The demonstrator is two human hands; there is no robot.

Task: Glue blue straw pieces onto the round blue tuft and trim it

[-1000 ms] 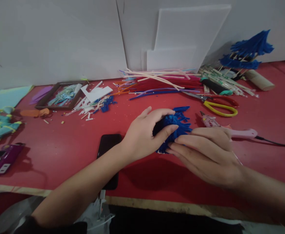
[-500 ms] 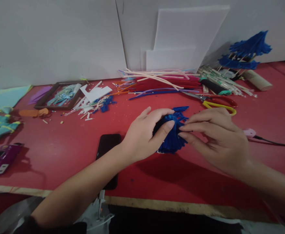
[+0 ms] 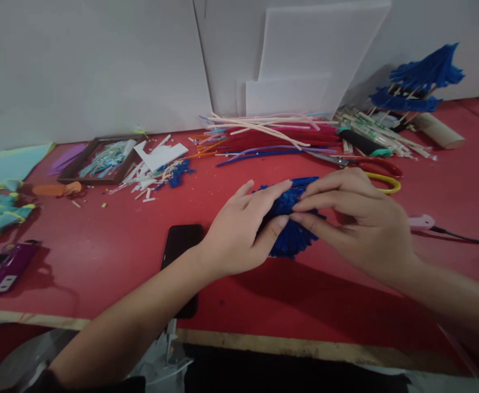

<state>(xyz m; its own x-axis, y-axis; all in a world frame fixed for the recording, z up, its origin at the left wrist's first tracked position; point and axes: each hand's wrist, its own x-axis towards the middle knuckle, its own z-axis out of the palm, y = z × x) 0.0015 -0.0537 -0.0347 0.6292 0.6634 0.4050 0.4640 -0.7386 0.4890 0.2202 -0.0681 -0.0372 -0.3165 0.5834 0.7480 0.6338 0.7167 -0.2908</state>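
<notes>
A blue fringed piece (image 3: pixel 293 240), made of fuzzy strips like pipe cleaners, is between my two hands above the red table. My left hand (image 3: pixel 237 232) is curled around its left side, with the thumb pressed on the front edge. With thumb and fingertips together, my right hand (image 3: pixel 356 224) pinches the piece near its upper middle, close to the left thumb. Whatever lies right between those fingertips is too small to make out. My hands cover much of the piece's left and right sides.
A black phone (image 3: pixel 182 245) lies left of my hands. Behind them are a pile of pipe cleaners (image 3: pixel 272 139) and yellow-and-red-handled scissors (image 3: pixel 387 185). A blue tiered model (image 3: pixel 427 71) stands at back right; a brown frame (image 3: pixel 100 177) holds scraps. Farther left is a purple glue-gun-like tool (image 3: pixel 12 267).
My right hand has moved slightly left and up, so its fingertips now meet near the left thumb. The blue strips are spread a little wider, and the left fingers are straighter.
</notes>
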